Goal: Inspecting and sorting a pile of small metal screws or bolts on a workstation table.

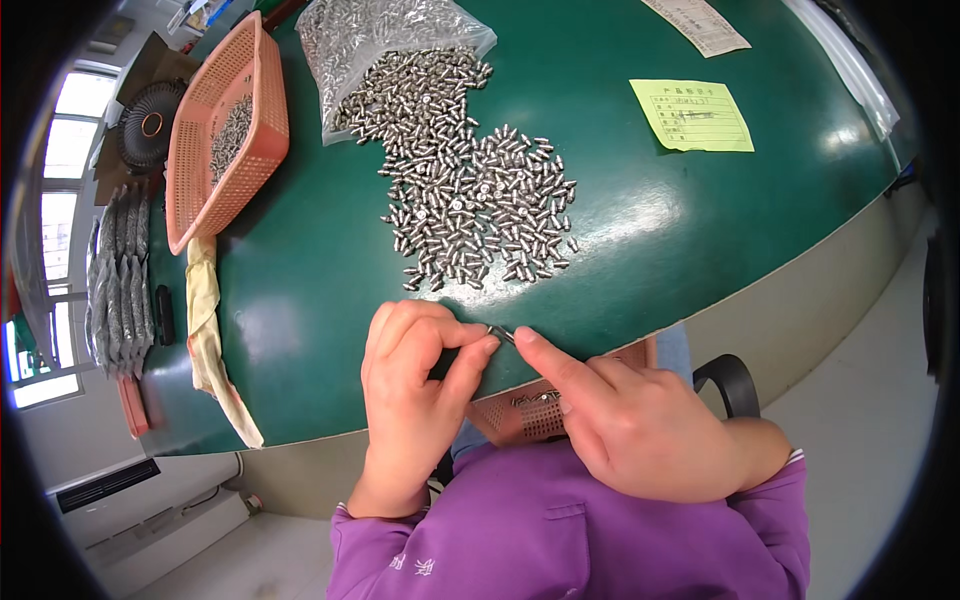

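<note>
Near the table's front edge, my left hand (418, 375) pinches a small dark-and-silver metal piece (502, 333) between thumb and index finger. Its exact shape is mostly covered by the fingertips. From the right, my right hand (645, 420) reaches its stretched index finger to the piece's other end, the tip touching or nearly touching it. The right thumb stands apart from that finger, and the other fingers are curled and partly hidden. Just beyond both hands spreads a large pile of small silvery metal fittings (480, 195), spilling from a clear plastic bag (395, 25).
At left stands a pink perforated basket (268, 140) of small parts, beside a cream cloth strip (205, 330) and filled plastic bags (122, 280). A yellow-green card (692, 116) and a paper slip (697, 25) lie at far right. Under the table edge, another pink basket (500, 418) holds several metal pieces.
</note>
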Demonstrator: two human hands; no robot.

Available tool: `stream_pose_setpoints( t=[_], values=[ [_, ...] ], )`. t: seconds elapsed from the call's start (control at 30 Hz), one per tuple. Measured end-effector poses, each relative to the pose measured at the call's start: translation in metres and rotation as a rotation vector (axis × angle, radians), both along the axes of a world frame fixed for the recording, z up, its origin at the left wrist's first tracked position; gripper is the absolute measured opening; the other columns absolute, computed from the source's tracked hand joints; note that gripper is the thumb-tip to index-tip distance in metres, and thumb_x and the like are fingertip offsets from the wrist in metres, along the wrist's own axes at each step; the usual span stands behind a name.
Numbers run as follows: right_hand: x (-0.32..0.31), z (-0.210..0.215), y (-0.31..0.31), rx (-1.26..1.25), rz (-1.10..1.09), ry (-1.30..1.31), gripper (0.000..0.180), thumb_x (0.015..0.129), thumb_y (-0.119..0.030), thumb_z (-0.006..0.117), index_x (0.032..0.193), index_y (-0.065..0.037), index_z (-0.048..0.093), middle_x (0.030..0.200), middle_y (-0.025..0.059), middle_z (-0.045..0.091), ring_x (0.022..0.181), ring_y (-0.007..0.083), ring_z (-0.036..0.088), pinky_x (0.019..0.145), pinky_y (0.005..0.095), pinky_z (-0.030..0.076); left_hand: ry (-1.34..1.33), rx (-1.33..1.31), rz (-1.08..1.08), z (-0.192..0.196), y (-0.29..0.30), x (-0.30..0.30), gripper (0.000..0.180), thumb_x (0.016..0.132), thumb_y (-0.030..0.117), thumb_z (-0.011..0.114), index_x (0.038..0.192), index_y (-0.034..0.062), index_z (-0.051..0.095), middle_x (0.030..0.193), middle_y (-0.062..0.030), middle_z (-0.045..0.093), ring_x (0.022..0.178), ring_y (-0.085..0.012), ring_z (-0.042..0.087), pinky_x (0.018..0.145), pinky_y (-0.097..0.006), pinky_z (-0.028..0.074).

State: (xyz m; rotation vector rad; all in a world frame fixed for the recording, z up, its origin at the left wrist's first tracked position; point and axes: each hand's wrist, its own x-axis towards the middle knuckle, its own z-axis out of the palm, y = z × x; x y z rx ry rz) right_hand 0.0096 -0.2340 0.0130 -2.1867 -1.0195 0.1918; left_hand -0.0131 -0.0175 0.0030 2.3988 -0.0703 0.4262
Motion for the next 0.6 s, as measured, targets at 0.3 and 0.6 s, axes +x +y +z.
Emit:
stream_pose_setpoints(
  t=[0.3,0.6],
  values=[
    [-0.002,0.006,0.001,0.018,-0.040,0.122,0.070,0.083,0.002,0.062,0.151,-0.004,0.048,0.089,0.0130,0.064,0.068,0.0281,0.064,0.061,0.0414,0.055,0.005,-0.018,-0.015,0.000,0.001,0.001,0.018,0.070,0.001,0.084,0.079,0.0059,0.069,0.082,-0.0043,0.062,0.079,-0.0237,0.057,0.069,-0.036,0.047],
    [0.009,0.015,-0.002,-0.076,0.075,0.032,0.067,0.083,-0.008,0.066,0.147,0.004,0.050,0.072,0.0097,0.057,0.057,0.0224,0.060,0.051,0.0356,0.051,0.022,-0.026,-0.036,0.003,0.001,0.003,0.017,0.071,0.000,0.082,0.079,0.0058,0.069,0.082,-0.0043,0.063,0.079,-0.0239,0.057,0.069,-0.036,0.047]
  ],
)
